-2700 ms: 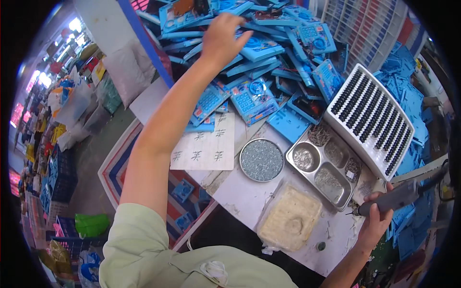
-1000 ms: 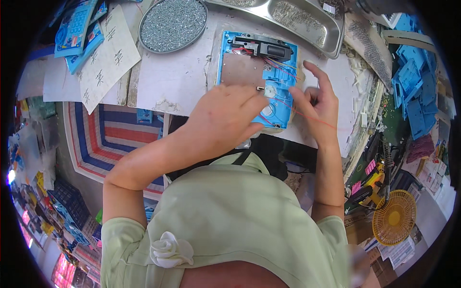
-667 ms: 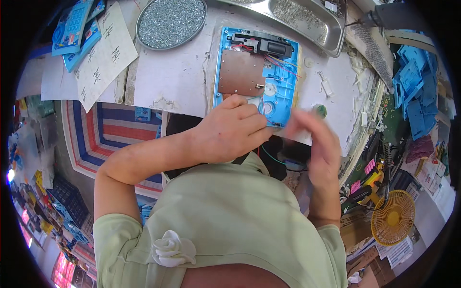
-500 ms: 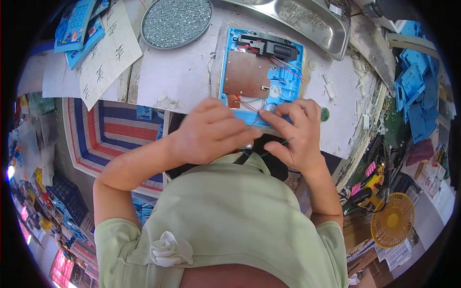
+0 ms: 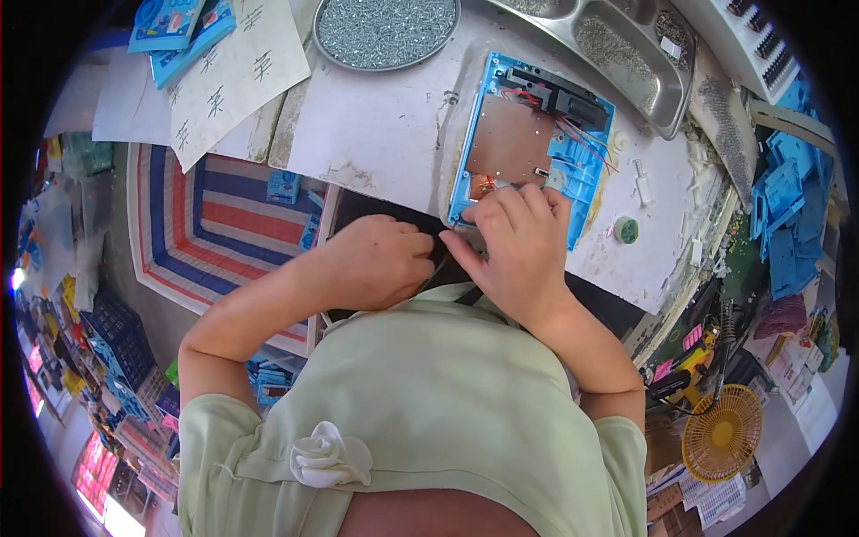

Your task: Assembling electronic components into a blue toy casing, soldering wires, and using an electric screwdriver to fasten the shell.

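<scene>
A blue plastic casing [image 5: 583, 201] lies open on the table, with a brown circuit board [image 5: 512, 141], a black part [image 5: 573, 106] and red wires inside. My right hand [image 5: 521, 246] is bent over the casing's near edge, its fingers on top and the thumb below. Left of it, my left hand [image 5: 383, 261] is closed in front of my body, off the table edge. A thin strand, perhaps a wire, shows beside its fingers; what they pinch is too small to make out.
A round tray of small metal screws [image 5: 380, 67] and a compartmented steel tray [image 5: 658, 107] stand at the back. A small green round piece [image 5: 626, 230] sits right of the casing. Blue plastic parts [image 5: 783, 206] are piled far right. A striped cloth-lined bin [image 5: 237, 210] is on the left.
My left hand has moved down and away from the casing, toward my body. My right hand has shifted up and left over the casing's near edge. The whole view has turned slightly.
</scene>
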The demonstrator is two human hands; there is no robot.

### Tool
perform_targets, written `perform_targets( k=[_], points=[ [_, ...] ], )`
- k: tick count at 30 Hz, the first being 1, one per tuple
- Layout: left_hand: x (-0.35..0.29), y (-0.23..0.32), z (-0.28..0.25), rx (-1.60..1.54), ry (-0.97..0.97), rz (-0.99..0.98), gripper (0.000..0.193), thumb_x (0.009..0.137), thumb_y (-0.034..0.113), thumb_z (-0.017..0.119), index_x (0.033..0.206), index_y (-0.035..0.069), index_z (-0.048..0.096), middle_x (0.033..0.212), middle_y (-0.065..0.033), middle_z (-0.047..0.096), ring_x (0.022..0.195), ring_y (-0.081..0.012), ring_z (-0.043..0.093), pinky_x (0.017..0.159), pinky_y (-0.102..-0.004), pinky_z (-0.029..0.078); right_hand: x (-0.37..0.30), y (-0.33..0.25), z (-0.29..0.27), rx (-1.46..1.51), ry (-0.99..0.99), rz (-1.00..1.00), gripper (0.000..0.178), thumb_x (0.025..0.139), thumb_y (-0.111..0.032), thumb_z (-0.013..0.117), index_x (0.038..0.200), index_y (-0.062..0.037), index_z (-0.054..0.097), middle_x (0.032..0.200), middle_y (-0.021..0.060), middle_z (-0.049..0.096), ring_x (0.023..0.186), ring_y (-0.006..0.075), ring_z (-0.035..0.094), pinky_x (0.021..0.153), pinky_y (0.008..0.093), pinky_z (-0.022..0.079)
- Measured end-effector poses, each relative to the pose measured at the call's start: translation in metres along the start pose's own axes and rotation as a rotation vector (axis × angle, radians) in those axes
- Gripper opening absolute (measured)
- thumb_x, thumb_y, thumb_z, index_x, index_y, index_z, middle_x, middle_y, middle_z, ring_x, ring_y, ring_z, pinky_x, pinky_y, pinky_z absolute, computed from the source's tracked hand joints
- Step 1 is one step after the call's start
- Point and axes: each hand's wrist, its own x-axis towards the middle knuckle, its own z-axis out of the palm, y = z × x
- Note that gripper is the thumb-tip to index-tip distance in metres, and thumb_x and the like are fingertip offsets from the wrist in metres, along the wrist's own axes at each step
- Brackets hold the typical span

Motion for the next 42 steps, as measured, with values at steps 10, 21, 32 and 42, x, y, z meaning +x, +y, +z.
perform_targets(
  k=[10, 21, 32, 42],
  points=[
    [0.034, -0.028, -0.023, 0.042, 0.269, 0.186, 0.019, 0.08, 0.016, 0.078, 0.096, 0.012, 0.068, 0.082, -0.004, 0.059, 0.07, -0.0254, 0.062, 0.058, -0.0394, 0.048, 0.018, 0.073, -0.1, 0.261, -0.011, 0.062, 0.022, 0.077, -0.016, 0.081, 0.095, -0.0072, 0.072, 0.086, 0.0064, 0.067, 0.082, 0.0214, 0.063, 0.079, 0.0352, 0.049],
    [0.041, -0.023, -0.03, 0.013, 0.2, 0.145, 0.021, 0.077, 0.016, 0.081, 0.096, 0.013, 0.072, 0.08, -0.0026, 0.06, 0.069, -0.0226, 0.061, 0.059, -0.037, 0.048, 0.196, 0.291, -0.188, -0.348, 0.702, -0.049, 0.009, 0.085, -0.012, 0.076, 0.093, -0.0081, 0.077, 0.098, 0.009, 0.072, 0.096, 0.0276, 0.064, 0.085, 0.0388, 0.051],
    [0.036, -0.019, -0.031, -0.01, 0.18, 0.074, 0.018, 0.082, 0.016, 0.076, 0.096, 0.01, 0.067, 0.082, -0.0067, 0.054, 0.071, -0.0273, 0.06, 0.06, -0.0407, 0.048, 0.221, 0.293, -0.201, -0.356, 0.643, -0.11, 0.012, 0.09, -0.014, 0.07, 0.098, -0.0065, 0.073, 0.094, 0.0117, 0.071, 0.089, 0.0296, 0.064, 0.082, 0.04, 0.049],
    [0.034, -0.016, -0.023, -0.047, 0.197, -0.018, 0.024, 0.078, 0.011, 0.079, 0.099, 0.011, 0.068, 0.085, -0.0064, 0.056, 0.075, -0.028, 0.061, 0.064, -0.0396, 0.05, -0.008, 0.108, -0.111, 0.382, 0.171, 0.209, 0.013, 0.084, -0.004, 0.075, 0.097, -0.0041, 0.072, 0.097, 0.005, 0.072, 0.096, 0.0222, 0.062, 0.091, 0.0346, 0.047]
  ],
)
